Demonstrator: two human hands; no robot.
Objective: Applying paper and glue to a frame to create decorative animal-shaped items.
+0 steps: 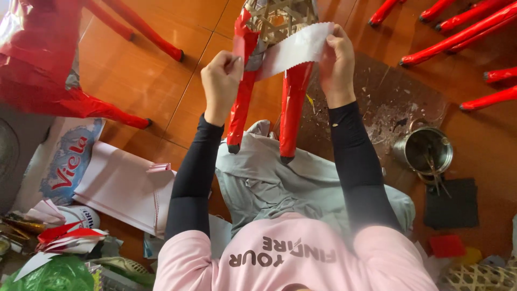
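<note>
Two red-wrapped legs point(293, 110) look finished, while the left hand point(221, 75) and right hand point(336, 56), apart, each pinch the white paper strip point(296, 48) against the still-bare woven bamboo frame point(277, 19).

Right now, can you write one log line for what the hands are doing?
left hand: pinches white zigzag-edged paper strip | right hand: pinches strip's other end | strip: stretched against red-wrapped woven bamboo frame | steel pot: on floor, right
</note>
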